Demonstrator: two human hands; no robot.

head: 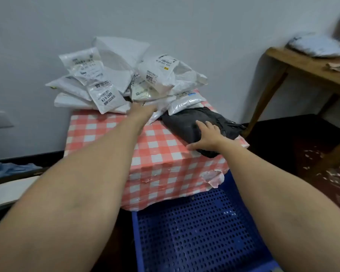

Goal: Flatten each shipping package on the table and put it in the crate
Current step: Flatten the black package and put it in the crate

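**Blue crate bare, the pile untouched**

Perforated plastic, the crate [194,232] below the checkered table [106,134] holds nothing. Crinkled white mailers [110,79] heap at the table's far edge. Right hand [204,136] presses flat-palmed on a puffy black package [185,122]; left hand [143,111] reaches under the heap, grip hidden.

Glossy white plastic mailers [114,75], matt black plastic package [194,122], perforated plastic crate [194,232].
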